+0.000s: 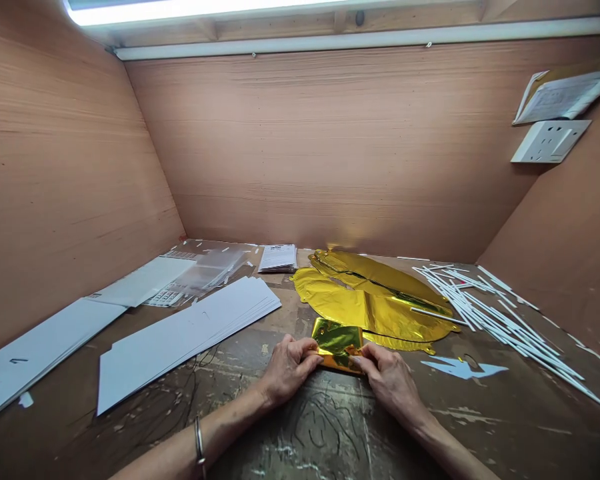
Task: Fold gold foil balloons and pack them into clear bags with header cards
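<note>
A gold foil balloon (pixel 337 337), folded into a small flat rectangle, lies on the table between my hands. My left hand (pixel 289 367) pinches its left edge between thumb and fingers. At its right edge, my right hand (pixel 391 377) grips the foil the same way. Just beyond the folded piece, several flat, unfolded gold foil balloons (pixel 380 307) lie in an overlapping pile. One white stick (pixel 436 316) rests across the right side of that pile.
White card strips (pixel 190 333) fan out at left, with more white card (pixel 55 333) along the left wall. Clear plastic bags (pixel 215 270) and a stack of printed papers (pixel 278 258) lie at the back. Several white sticks (pixel 500 327) and a torn white scrap (pixel 465 367) lie right.
</note>
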Available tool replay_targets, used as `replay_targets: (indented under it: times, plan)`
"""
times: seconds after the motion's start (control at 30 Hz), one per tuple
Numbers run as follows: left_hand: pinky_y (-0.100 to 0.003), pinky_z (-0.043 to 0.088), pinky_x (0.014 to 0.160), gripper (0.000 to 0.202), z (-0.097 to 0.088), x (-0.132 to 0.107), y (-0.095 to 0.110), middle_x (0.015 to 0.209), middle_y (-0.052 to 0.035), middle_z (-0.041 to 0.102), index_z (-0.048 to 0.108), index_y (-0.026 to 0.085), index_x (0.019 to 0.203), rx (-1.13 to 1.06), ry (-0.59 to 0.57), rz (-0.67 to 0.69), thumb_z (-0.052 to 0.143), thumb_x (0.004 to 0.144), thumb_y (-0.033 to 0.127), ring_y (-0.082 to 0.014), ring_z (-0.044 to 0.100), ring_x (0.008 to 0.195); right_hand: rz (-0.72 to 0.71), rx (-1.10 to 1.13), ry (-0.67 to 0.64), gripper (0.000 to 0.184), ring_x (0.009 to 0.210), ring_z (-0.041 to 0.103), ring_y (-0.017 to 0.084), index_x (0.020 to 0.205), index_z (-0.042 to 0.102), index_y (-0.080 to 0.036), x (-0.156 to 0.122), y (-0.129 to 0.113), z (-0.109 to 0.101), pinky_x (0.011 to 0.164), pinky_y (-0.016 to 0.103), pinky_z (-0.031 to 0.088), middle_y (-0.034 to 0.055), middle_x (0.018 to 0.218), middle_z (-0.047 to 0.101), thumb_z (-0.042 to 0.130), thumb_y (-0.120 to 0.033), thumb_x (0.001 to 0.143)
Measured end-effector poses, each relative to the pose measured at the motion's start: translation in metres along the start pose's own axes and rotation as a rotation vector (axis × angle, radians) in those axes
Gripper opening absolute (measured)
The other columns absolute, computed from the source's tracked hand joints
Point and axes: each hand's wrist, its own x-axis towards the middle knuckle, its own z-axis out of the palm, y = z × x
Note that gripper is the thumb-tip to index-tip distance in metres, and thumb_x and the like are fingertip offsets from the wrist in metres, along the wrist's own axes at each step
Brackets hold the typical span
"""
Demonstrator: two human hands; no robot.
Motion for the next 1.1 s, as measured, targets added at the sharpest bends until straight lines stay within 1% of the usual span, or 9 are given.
replay_targets:
  times: [0.2, 0.37, 0.53, 0.6, 0.67, 0.8, 0.87, 1.0, 1.1]
  plan:
    - [-0.02, 0.03, 0.054, 0.003, 0.011, 0.016, 0.007, 0.054, 0.0046, 0.052, 0.056, 0.015, 0.064, -0.196, 0.148, -0.136, 0.055, 0.064, 0.018, -0.0101, 0.045, 0.054, 0.124, 0.02, -0.033, 0.005, 0.062, 0.054, 0.016, 0.07, 0.051, -0.021, 0.007, -0.005, 0.002, 0.054, 0.023, 0.029, -0.0006, 0.063, 0.06, 0.05, -0.026, 0.069]
    - [-0.019, 0.023, 0.047, 0.005, 0.013, 0.029, 0.013, 0.052, 0.0062, 0.042, 0.054, 0.015, 0.061, -0.064, 0.095, -0.149, 0.058, 0.058, 0.015, -0.0084, 0.038, 0.052, 0.075, -0.018, 0.014, 0.007, 0.069, 0.054, 0.017, 0.075, 0.049, -0.02, -0.003, -0.006, 0.005, 0.059, 0.024, 0.03, 0.0015, 0.071, 0.059, 0.044, -0.021, 0.071]
    - [-0.019, 0.026, 0.047, 0.009, 0.009, 0.031, 0.015, 0.052, 0.0055, 0.043, 0.056, 0.015, 0.063, -0.022, 0.055, -0.121, 0.06, 0.062, 0.022, -0.0091, 0.041, 0.052, 0.098, -0.05, 0.008, 0.006, 0.07, 0.054, 0.018, 0.075, 0.048, -0.02, -0.009, -0.006, 0.004, 0.059, 0.025, 0.03, 0.0027, 0.072, 0.059, 0.044, -0.022, 0.07]
    - [-0.021, 0.034, 0.053, 0.016, 0.006, 0.023, 0.013, 0.06, 0.0024, 0.051, 0.057, 0.015, 0.071, 0.035, 0.085, -0.011, 0.061, 0.065, 0.029, -0.0127, 0.047, 0.06, 0.13, -0.032, -0.02, 0.007, 0.067, 0.053, 0.018, 0.074, 0.047, -0.021, -0.006, -0.007, 0.001, 0.057, 0.025, 0.029, 0.0017, 0.069, 0.059, 0.045, -0.02, 0.067]
    - [-0.03, 0.04, 0.069, 0.023, 0.004, 0.012, 0.01, 0.082, -0.0048, 0.059, 0.057, 0.014, 0.083, 0.176, 0.136, 0.257, 0.06, 0.069, 0.033, -0.0199, 0.052, 0.081, 0.154, -0.016, -0.049, 0.01, 0.065, 0.053, 0.017, 0.073, 0.046, -0.02, -0.002, -0.009, -0.003, 0.056, 0.024, 0.028, 0.0009, 0.066, 0.059, 0.045, -0.017, 0.063]
    - [-0.049, 0.025, 0.094, 0.021, 0.009, -0.005, 0.005, 0.108, -0.0121, 0.055, 0.054, 0.012, 0.098, 0.496, 0.139, 0.834, 0.04, 0.082, 0.014, -0.0278, 0.04, 0.112, 0.2, 0.001, -0.076, 0.015, 0.066, 0.053, 0.018, 0.07, 0.047, -0.02, 0.008, -0.01, -0.009, 0.054, 0.024, 0.028, 0.0021, 0.067, 0.06, 0.045, -0.014, 0.057]
    - [-0.051, 0.023, 0.096, 0.025, 0.014, -0.006, 0.006, 0.105, -0.0154, 0.056, 0.052, 0.008, 0.101, 0.6, 0.118, 0.915, 0.034, 0.083, 0.009, -0.0293, 0.039, 0.113, 0.222, 0.004, -0.085, 0.016, 0.067, 0.054, 0.018, 0.069, 0.048, -0.019, 0.014, -0.008, -0.009, 0.053, 0.023, 0.028, 0.0027, 0.069, 0.061, 0.046, -0.013, 0.054]
    - [-0.056, 0.025, 0.092, 0.028, 0.023, 0.007, 0.012, 0.099, -0.0207, 0.056, 0.05, 0.002, 0.101, 0.751, 0.104, 0.873, 0.032, 0.082, 0.011, -0.0341, 0.042, 0.109, 0.248, 0.019, -0.114, 0.016, 0.065, 0.056, 0.017, 0.068, 0.05, -0.019, 0.025, 0.001, -0.006, 0.048, 0.022, 0.03, 0.0024, 0.068, 0.063, 0.049, -0.013, 0.053]
    - [-0.056, 0.028, 0.089, 0.023, 0.025, 0.017, 0.012, 0.09, -0.0186, 0.058, 0.052, 0.004, 0.092, 0.816, 0.093, 0.873, 0.034, 0.08, 0.012, -0.0335, 0.047, 0.102, 0.236, 0.022, -0.132, 0.009, 0.062, 0.057, 0.018, 0.066, 0.053, -0.018, 0.026, 0.002, -0.011, 0.047, 0.023, 0.034, 0.0024, 0.065, 0.064, 0.052, -0.018, 0.057]
